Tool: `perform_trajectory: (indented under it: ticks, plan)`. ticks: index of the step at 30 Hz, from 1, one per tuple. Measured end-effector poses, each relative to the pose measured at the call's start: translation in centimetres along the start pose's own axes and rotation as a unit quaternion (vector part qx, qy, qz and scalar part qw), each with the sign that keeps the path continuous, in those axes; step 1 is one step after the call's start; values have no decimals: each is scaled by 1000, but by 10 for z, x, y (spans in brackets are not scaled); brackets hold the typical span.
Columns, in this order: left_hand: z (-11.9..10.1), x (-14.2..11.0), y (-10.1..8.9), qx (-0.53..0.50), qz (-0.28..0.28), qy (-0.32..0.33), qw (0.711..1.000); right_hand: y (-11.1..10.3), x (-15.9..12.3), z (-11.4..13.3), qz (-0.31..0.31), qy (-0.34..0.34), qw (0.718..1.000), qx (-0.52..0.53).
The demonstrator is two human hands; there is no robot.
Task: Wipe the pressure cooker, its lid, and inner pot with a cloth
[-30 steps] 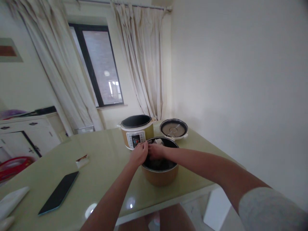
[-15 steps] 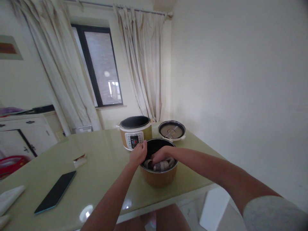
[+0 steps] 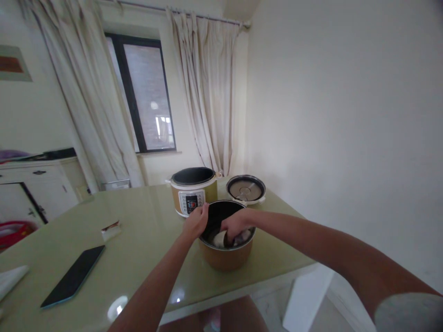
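A gold inner pot (image 3: 224, 256) with a dark lining stands near the table's front edge. My left hand (image 3: 195, 223) grips its left rim, fingers curled over the edge. My right hand (image 3: 234, 224) reaches inside the pot, fingers closed round a pale cloth (image 3: 220, 239) that lies bunched against the lining. Behind the pot stands the gold and white cooker body (image 3: 191, 197), open at the top, with its round lid (image 3: 246, 189) lying upside down to the right.
A dark phone (image 3: 73, 282) lies on the glossy green table (image 3: 138, 258) at the left, with a small packet (image 3: 110, 230) beyond it. White cloth (image 3: 10, 280) sits at the far left edge. A white cabinet (image 3: 38, 189), curtains and window stand behind.
My right hand has gone from the near rim deeper into the pot and closed on the cloth. My left hand has stayed on the rim. The view has shifted slightly.
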State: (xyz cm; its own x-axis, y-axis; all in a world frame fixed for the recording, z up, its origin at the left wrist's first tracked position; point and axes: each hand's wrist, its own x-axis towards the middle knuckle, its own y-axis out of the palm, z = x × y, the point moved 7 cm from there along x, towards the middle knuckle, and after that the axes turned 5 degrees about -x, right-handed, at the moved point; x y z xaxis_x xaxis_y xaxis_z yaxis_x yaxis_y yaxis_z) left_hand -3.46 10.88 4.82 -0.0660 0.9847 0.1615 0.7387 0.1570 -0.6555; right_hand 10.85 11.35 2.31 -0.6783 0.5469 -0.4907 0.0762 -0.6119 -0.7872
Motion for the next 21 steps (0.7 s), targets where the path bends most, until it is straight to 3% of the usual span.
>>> perform_trajectory:
  ticks: [2, 4, 7, 10, 12, 15, 19, 21]
  plan:
    - [0, 0, 1, 7, 2, 9, 1000, -3, -3, -1, -40, -5, 974, -221]
    - [-1, 1, 1, 14, 2, 22, 1000, -11, -2, 7, -117, -22, 916, -382]
    - [-2, 3, 2, 26, 3, 48, 999, -23, 1, 29, -189, -97, 861, -463]
    - [-2, 6, 4, 35, 15, 71, 997, -24, 1, 53, -162, -248, 805, -515]
    - [0, 8, 6, 39, 14, 75, 996, -29, -1, 56, -162, -275, 780, -538]
    - [4, 9, 8, 52, 3, 76, 996, -46, -6, 41, -202, -184, 800, -534]
    - [7, 8, 11, 88, -6, 65, 994, -66, -28, -2, -175, 22, 894, -411]
    - [7, 6, 13, 103, -1, 56, 993, -70, -47, -15, -144, 74, 932, -323]
